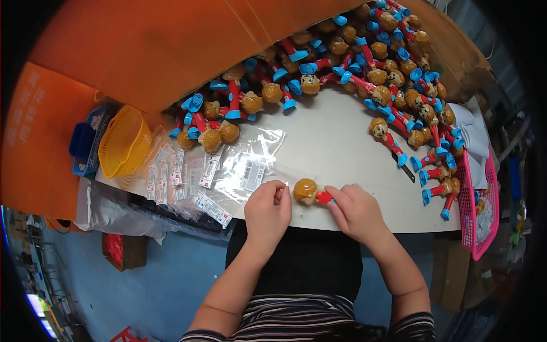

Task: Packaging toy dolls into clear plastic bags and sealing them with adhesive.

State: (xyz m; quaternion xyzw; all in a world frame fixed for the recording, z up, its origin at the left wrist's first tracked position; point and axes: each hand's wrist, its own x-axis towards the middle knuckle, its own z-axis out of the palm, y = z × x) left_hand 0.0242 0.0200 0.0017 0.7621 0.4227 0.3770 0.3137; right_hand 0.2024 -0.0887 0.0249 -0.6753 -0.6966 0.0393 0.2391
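Holding one toy figure [308, 192] low in front of me, just above or on the near part of the surface [336, 134]; contact unclear. Right grip [356, 212]: thumb and forefinger closed on the red body, from the leg end, which probably leaves the head exposed toward my other side. Left grip [268, 212]: fingers curled, thumb near forefinger, just beside the brown head. Cannot tell whether it pinches anything, perhaps a film edge.

Clear bags [265, 142] and printed cards [211, 169] lie to my left, presumably for that side's reach. Figure pile [393, 77] spreads along the back and right, orange cardboard [154, 51] standing behind it, likely as a barrier against spills.

Hard to make out: the held figure's legs, mostly covered by my fingers; its face; where one film sheet ends and the next begins. Many piled figures overlap. Yellow basket [106, 147] partly covers a blue one behind. Contents of the pink basket [468, 214] only partly visible.
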